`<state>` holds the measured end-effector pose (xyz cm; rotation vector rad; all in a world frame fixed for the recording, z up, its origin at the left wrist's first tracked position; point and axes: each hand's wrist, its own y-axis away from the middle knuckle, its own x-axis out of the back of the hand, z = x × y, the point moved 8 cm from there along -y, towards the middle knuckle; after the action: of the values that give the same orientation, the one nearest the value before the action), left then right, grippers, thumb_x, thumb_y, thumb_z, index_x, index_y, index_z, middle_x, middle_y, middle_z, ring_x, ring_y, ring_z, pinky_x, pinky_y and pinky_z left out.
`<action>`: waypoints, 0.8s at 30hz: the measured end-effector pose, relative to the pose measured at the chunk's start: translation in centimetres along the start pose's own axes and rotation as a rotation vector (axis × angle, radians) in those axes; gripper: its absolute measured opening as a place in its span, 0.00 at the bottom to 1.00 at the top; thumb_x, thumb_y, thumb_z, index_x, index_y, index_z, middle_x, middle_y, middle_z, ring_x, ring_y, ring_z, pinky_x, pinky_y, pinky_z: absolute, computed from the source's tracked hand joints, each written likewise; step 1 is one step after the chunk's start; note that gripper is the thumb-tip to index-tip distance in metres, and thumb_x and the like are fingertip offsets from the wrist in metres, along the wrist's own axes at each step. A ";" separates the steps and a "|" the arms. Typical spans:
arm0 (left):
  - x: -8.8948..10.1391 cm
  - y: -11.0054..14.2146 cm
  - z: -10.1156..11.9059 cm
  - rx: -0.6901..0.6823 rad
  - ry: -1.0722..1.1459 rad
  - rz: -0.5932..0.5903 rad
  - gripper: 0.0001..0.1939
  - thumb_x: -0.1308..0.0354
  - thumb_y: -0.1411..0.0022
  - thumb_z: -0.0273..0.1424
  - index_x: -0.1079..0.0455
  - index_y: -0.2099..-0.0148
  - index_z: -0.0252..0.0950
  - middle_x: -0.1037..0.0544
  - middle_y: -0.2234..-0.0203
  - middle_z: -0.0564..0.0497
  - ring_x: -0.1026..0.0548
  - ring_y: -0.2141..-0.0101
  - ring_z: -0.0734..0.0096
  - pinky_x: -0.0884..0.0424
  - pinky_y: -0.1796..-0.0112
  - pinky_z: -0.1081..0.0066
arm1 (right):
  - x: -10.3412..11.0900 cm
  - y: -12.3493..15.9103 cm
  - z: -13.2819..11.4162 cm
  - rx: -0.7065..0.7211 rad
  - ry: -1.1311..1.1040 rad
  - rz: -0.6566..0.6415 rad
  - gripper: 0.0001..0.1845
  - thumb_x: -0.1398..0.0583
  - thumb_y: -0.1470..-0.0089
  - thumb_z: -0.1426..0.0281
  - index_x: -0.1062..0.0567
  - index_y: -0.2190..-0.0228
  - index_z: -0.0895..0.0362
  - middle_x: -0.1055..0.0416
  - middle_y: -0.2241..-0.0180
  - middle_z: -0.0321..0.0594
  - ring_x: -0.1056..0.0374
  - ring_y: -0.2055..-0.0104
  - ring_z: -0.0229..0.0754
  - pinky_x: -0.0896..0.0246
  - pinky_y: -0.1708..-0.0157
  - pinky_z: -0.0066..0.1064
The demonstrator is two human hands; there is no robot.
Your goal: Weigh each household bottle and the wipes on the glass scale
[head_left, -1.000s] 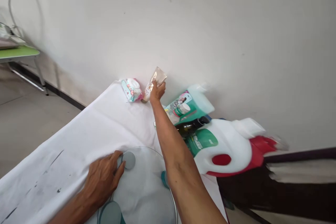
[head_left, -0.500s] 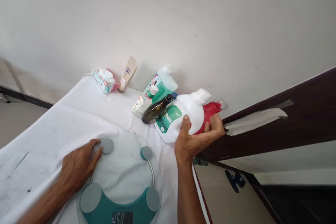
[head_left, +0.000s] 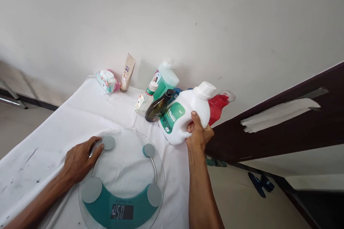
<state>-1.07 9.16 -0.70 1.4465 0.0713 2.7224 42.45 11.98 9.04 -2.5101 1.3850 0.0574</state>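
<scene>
My right hand point(head_left: 200, 132) is wrapped round the handle of a white detergent jug point(head_left: 185, 102) with a green label, its thumb on top. The jug tilts to the right at the table's right edge. My left hand point(head_left: 82, 157) grips the left rim of a round glass bathroom scale point(head_left: 123, 168), thumb and finger by its upper-left grey pad. Lit digits show on the scale's display point(head_left: 122, 212). Beside the jug are a dark bottle point(head_left: 159, 106), a clear bottle point(head_left: 145, 99) and a green liquid bottle point(head_left: 166, 80). A red bottle point(head_left: 217, 106) is partly hidden behind it.
A wipes pack point(head_left: 108, 81) and a beige tube point(head_left: 128, 73) stand at the back left of the white-clothed table point(head_left: 107, 114). The wall point(head_left: 172, 18) rises directly behind. Right of the table are a dark door point(head_left: 268, 128) and slippers point(head_left: 260, 184) on the floor.
My right hand's fingers, earlier loose beside the jug, have closed round its handle. My left hand stays at the scale's rim. The view has shifted slightly.
</scene>
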 end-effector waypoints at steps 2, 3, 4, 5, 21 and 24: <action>-0.1 0.0 0.0 -0.011 0.007 0.006 0.24 0.56 0.27 0.49 0.26 0.45 0.43 0.17 0.69 0.52 0.17 0.65 0.59 0.32 0.67 0.68 | 1.5 1.0 -1.0 0.006 -0.023 0.070 0.30 0.22 0.70 0.55 0.36 0.85 0.52 0.42 0.87 0.27 0.49 0.84 0.33 0.56 0.87 0.29; -0.1 0.1 0.0 -0.014 0.008 0.010 0.24 0.56 0.27 0.49 0.25 0.45 0.43 0.17 0.69 0.52 0.17 0.65 0.59 0.32 0.66 0.67 | 2.3 1.6 -1.8 0.018 -0.031 0.088 0.29 0.22 0.70 0.56 0.35 0.85 0.52 0.42 0.87 0.28 0.48 0.84 0.33 0.56 0.87 0.30; -0.2 0.1 0.0 -0.017 0.010 0.012 0.24 0.56 0.27 0.49 0.25 0.45 0.43 0.17 0.69 0.52 0.18 0.65 0.59 0.32 0.66 0.67 | 3.2 2.3 -2.8 0.039 -0.035 0.089 0.29 0.22 0.70 0.58 0.36 0.85 0.52 0.42 0.87 0.28 0.48 0.84 0.33 0.56 0.87 0.30; -0.3 0.1 0.0 -0.017 0.011 0.010 0.24 0.56 0.27 0.49 0.25 0.45 0.43 0.17 0.69 0.51 0.18 0.66 0.58 0.31 0.65 0.66 | 4.0 3.1 -4.0 0.068 -0.035 0.079 0.28 0.22 0.70 0.59 0.36 0.86 0.52 0.43 0.87 0.28 0.49 0.84 0.33 0.56 0.87 0.30; -0.6 0.1 -0.1 -0.049 -0.014 -0.022 0.22 0.50 0.27 0.44 0.27 0.42 0.38 0.16 0.63 0.47 0.18 0.57 0.54 0.29 0.58 0.61 | 1.7 16.6 -8.2 -0.103 -0.121 -0.323 0.22 0.32 0.71 0.67 0.43 0.89 0.55 0.49 0.91 0.24 0.53 0.90 0.27 0.54 0.90 0.22; -0.7 0.0 -0.1 -0.053 -0.011 -0.021 0.21 0.50 0.27 0.43 0.27 0.42 0.38 0.15 0.61 0.46 0.18 0.56 0.53 0.29 0.56 0.60 | 0.5 18.1 -7.8 -0.055 -0.134 -0.389 0.25 0.32 0.69 0.67 0.45 0.90 0.56 0.49 0.91 0.24 0.53 0.90 0.27 0.55 0.90 0.21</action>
<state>-0.78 9.07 -1.38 1.4386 0.0143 2.6782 26.81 0.43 12.54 -2.7173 0.8379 0.1838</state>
